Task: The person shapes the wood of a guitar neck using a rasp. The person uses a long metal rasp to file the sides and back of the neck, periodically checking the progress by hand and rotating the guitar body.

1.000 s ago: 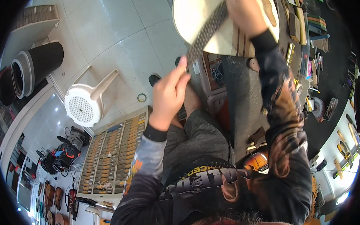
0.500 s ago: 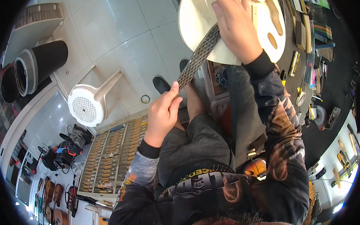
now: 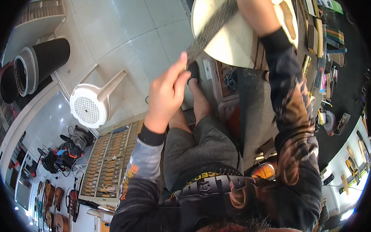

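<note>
The left of two wide fisheyes on that person's head looks steeply down over the chest; hands sit close below, desk rightward, floor farther off, straight edges bowing toward the rim.

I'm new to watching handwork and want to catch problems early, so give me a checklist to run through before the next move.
1. Long, flat, dark metal rasp gripped at its near end by the bare left hand: ok.
2. Bare right hand secure at the far end: cannot tell; its fingertips are out of view.
3. Rasp touching the pale, rounded wooden guitar body: cannot tell; it crosses the edge in view but is blurred.
4. Guitar body clamped: cannot tell; its far part is cut off.
5. White plastic stool with perforated seat, clear of both hands: ok.
</note>
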Demonstrator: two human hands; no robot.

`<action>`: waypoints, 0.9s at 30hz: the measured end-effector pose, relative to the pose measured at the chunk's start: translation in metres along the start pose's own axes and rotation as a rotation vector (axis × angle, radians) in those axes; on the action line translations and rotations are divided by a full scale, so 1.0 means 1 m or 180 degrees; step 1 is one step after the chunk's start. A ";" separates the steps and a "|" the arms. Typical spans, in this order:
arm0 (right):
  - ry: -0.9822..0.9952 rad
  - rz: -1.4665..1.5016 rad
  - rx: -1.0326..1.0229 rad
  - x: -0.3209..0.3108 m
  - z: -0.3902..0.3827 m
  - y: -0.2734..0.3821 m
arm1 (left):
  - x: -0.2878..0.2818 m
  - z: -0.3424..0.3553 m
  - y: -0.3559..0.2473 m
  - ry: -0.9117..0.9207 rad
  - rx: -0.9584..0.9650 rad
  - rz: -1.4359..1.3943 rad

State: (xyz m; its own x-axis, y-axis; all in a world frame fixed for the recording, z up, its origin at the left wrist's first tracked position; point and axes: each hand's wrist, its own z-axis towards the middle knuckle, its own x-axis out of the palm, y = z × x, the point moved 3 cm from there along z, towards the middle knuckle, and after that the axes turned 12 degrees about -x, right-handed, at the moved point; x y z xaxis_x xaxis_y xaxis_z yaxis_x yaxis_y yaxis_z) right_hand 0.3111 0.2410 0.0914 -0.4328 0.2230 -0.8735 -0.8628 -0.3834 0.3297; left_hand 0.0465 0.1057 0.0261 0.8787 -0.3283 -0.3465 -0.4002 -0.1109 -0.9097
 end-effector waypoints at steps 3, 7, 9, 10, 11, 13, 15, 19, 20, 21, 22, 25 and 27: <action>-0.0101 -0.0130 -0.0060 0.009 0.015 -0.022 | 0.003 0.020 -0.006 0.0112 -0.0268 -0.0051; 0.0276 0.0192 0.0233 0.015 -0.023 0.032 | -0.002 -0.036 0.029 -0.0021 0.0068 -0.0060; 0.0338 0.0078 0.0165 0.014 -0.022 0.030 | -0.010 -0.038 0.032 0.0097 0.0017 0.0026; 0.0402 -0.0025 0.0098 0.014 -0.021 0.029 | -0.011 -0.035 0.033 0.0211 -0.0040 0.0118; 0.0189 -0.0106 -0.0099 0.009 -0.009 0.014 | -0.009 -0.025 0.020 0.0248 -0.0037 0.0095; -0.0027 -0.0333 -0.0092 0.009 0.018 -0.019 | -0.006 0.027 -0.006 0.0140 -0.0115 -0.0167; -0.0042 0.0182 0.0239 0.006 0.037 -0.045 | -0.003 0.053 -0.015 0.0159 -0.0105 -0.0311; -0.0608 0.1975 0.0327 -0.031 0.033 -0.020 | -0.022 0.047 -0.017 0.0250 -0.0232 -0.0713; -0.0705 0.1686 0.0489 -0.048 0.029 -0.005 | -0.030 0.042 -0.020 0.0299 -0.0259 -0.0813; -0.0569 0.1516 0.0715 -0.068 0.017 -0.007 | -0.038 0.039 -0.026 0.0332 -0.0632 -0.1200; -0.0744 0.1518 0.0683 -0.076 -0.002 -0.019 | -0.044 0.037 -0.031 0.0363 -0.1000 -0.1578; -0.1013 0.2185 0.1062 -0.075 -0.059 -0.022 | -0.069 0.031 -0.017 0.0103 -0.1304 -0.1619; -0.0460 0.1118 0.0866 -0.078 -0.083 -0.001 | -0.088 0.029 -0.019 0.0139 -0.1280 -0.1684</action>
State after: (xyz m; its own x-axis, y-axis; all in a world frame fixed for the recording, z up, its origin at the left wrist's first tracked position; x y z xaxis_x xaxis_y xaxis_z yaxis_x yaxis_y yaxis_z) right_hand 0.3678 0.1496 0.1298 -0.7263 0.2516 -0.6397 -0.6863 -0.2133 0.6953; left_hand -0.0162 0.1638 0.0673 0.9753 -0.1704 0.1404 0.0087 -0.6059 -0.7955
